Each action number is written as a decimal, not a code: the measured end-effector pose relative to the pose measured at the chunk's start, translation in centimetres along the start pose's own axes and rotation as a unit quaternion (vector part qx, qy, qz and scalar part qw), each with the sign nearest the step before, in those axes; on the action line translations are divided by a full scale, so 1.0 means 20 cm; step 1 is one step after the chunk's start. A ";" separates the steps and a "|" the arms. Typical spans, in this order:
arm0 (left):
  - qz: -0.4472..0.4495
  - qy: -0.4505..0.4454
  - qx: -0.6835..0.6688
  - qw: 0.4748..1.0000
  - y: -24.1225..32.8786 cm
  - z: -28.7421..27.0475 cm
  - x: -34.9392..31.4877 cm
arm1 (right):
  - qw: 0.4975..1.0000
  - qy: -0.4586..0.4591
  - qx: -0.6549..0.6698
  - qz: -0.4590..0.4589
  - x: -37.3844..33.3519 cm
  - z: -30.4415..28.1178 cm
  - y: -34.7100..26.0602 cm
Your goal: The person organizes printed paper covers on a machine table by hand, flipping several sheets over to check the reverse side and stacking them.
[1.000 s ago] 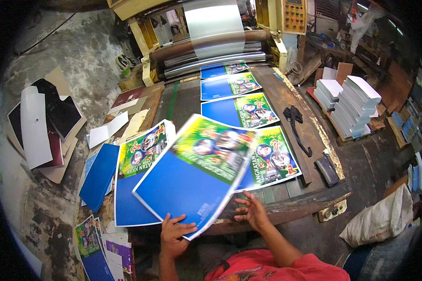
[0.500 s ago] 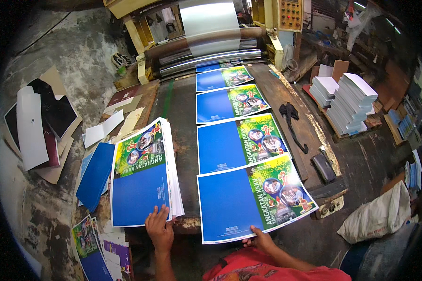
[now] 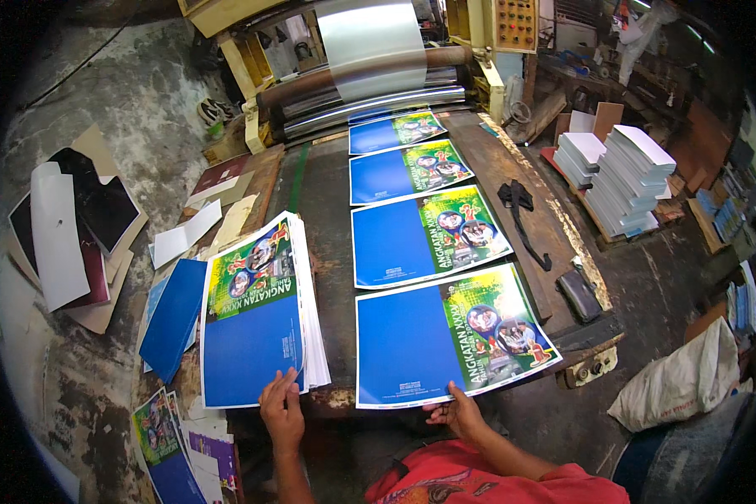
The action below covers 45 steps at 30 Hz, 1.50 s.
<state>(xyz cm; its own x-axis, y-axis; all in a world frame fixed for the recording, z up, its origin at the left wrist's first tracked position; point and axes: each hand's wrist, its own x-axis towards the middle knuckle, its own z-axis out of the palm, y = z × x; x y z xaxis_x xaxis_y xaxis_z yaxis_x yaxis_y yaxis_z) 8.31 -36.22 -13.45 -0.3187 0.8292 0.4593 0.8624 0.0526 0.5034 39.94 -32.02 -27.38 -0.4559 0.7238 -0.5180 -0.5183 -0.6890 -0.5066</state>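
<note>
A row of blue and green printed sheets runs away from me up the machine's bed into metal rollers. At the nearest printed sheet, my right hand pinches the front edge, thumb on top and fingers underneath. To the left lies a thick stack of matching printed sheets, a little fanned along its right side. My left hand is at the stack's near right corner, its fingers closed on the top sheet, whose corner curls up slightly beside the fingertips.
Clear film hangs over the rollers. A black strap and a dark pouch lie on the bed's right side. White paper stacks and a pale sack stand at right. Blue folded card and scrap sheets lie at left.
The row of sheets has moved away from me toward the rollers, and my right hand has followed slightly. At the stack, my left fingers have drawn together and the top sheet's corner now curls.
</note>
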 end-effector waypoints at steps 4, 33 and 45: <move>-0.270 0.126 -0.340 0.892 -0.08 -0.03 0.05 | 0.999 -0.005 0.011 -0.031 0.03 0.00 0.00; -0.137 -0.222 -0.096 0.961 0.45 0.59 0.28 | 0.998 0.038 -0.041 0.035 -0.34 -0.19 0.21; -0.291 -0.174 0.082 0.937 0.13 1.40 0.74 | 0.998 -0.002 -0.029 0.048 -0.34 -0.14 0.16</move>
<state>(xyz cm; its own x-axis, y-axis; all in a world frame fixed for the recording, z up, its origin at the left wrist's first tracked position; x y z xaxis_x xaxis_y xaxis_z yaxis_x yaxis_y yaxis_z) 16.91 -8.32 -25.74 -0.6304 0.7637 -0.1392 0.6407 0.6130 0.4623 43.48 -39.23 -27.47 -0.5046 0.6546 -0.5630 -0.4294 -0.7560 -0.4941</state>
